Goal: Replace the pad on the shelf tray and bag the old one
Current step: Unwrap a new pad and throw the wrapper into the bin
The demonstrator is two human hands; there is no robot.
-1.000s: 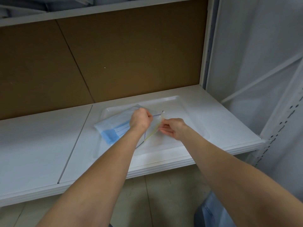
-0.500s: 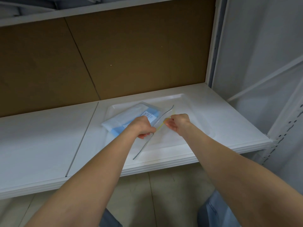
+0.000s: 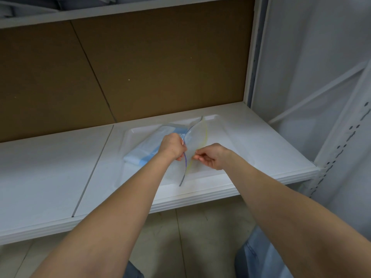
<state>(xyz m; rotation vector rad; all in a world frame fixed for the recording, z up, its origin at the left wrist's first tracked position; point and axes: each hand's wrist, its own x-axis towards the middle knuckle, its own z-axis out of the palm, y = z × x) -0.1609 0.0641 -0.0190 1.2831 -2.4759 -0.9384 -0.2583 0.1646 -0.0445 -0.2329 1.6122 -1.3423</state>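
Note:
A clear zip bag (image 3: pixel 197 135) lies over the white tray (image 3: pixel 230 133) on the shelf, its mouth edged by a dark blue strip and a yellow strip. My left hand (image 3: pixel 172 146) pinches the blue strip; my right hand (image 3: pixel 210 156) pinches the yellow one. The two strips bow apart between my hands. A folded blue-and-white pad (image 3: pixel 142 151) rests on the tray's left part, partly behind my left hand. I cannot tell whether any of it sits inside the bag.
The white shelf (image 3: pixel 50 167) extends left, with a seam between its panels. Brown backboard (image 3: pixel 140 67) closes the rear, and an upper shelf hangs overhead. A white upright post (image 3: pixel 251 57) and perforated rack frame (image 3: pixel 341 149) stand at right. Tiled floor lies below.
My hands have pulled the bag's two strips apart, so its mouth gapes wider. The view has shifted, leaving the tray further right in frame.

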